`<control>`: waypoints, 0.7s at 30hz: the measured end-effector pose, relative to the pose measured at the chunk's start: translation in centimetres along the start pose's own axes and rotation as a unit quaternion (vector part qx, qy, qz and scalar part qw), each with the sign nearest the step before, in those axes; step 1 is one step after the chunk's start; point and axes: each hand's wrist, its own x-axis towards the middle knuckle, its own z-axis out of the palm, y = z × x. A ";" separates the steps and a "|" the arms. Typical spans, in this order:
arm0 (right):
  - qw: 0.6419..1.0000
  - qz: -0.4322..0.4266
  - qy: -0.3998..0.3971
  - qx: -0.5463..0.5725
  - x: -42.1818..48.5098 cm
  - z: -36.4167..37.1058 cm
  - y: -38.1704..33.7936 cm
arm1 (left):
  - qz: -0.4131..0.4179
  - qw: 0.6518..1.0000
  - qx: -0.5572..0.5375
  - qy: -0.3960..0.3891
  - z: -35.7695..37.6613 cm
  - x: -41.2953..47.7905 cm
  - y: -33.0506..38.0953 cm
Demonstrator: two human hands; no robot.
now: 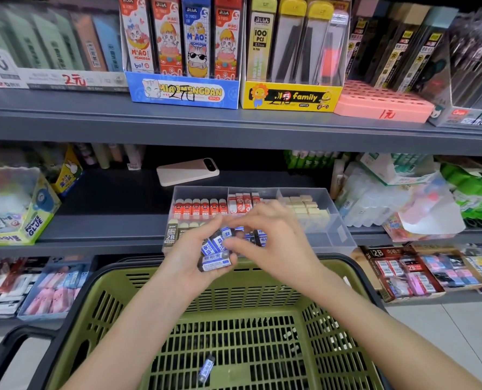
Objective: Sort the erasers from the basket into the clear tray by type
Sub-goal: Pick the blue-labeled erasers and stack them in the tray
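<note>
My left hand [190, 256] cups a small stack of blue-and-white erasers [215, 261] just above the far rim of the green basket [149, 291]. My right hand [273, 240] reaches into that stack and pinches one of the blue-and-white erasers with thumb and fingers. Behind both hands, on the shelf, stands the clear tray [341, 232]. Its compartments hold red-sleeved erasers [200, 206], red-and-white erasers [242, 202], plain cream erasers [304, 205], a 2B eraser [170, 235] and more blue-and-white ones partly hidden by my hands. One blue-and-white eraser [206, 368] lies on the basket's floor.
A pink phone [187, 171] lies on the dark shelf behind the tray. A glue box [34, 220] stands to the left and clear packets [374, 198] crowd the right. Boxes of stationery line the upper shelf, and eraser displays [411, 271] fill the lower one.
</note>
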 end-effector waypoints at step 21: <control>0.978 0.155 -0.093 -0.108 3.9 -1.1 7.7 | 0.030 0.999 -0.010 0.009 -1.2 -0.9 1.8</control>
